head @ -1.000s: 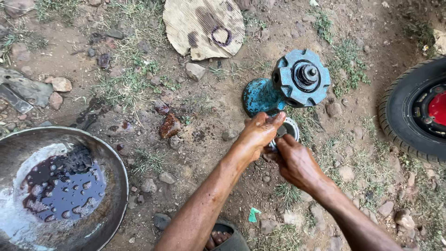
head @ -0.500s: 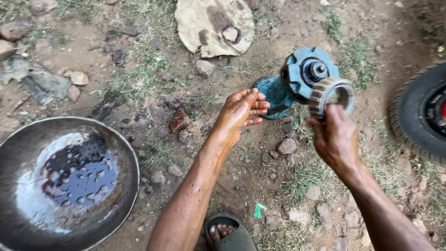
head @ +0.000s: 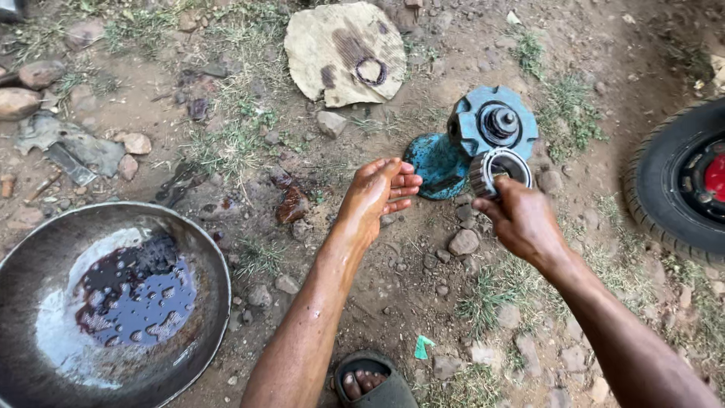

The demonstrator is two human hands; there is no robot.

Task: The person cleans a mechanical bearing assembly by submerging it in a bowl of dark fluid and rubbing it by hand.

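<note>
Since half a second ago my right hand (head: 522,219) has brought the metal ring (head: 500,172) down and in, so it now sits just in front of the blue hub (head: 491,125), below the dark shaft (head: 501,119) that sticks up from its middle, rather than out to the right of it. My grip on the right is closed around the ring's lower edge, fingers wrapped under it, with the open face tilted up toward me, which I judge keeps the bore in view beside the shaft. My left hand (head: 376,193) holds nothing: the palm is open and turned up, fingers together and shiny with oil, hanging over the dirt ground (head: 393,279) just left of the hub's base, apart from the ring. Near left lies a wide metal pan (head: 30,264) with a dark pool of oil in it, well away from both hands. Far off lies a stained piece of cardboard (head: 317,45); a tyre (head: 664,189) shows at right.
</note>
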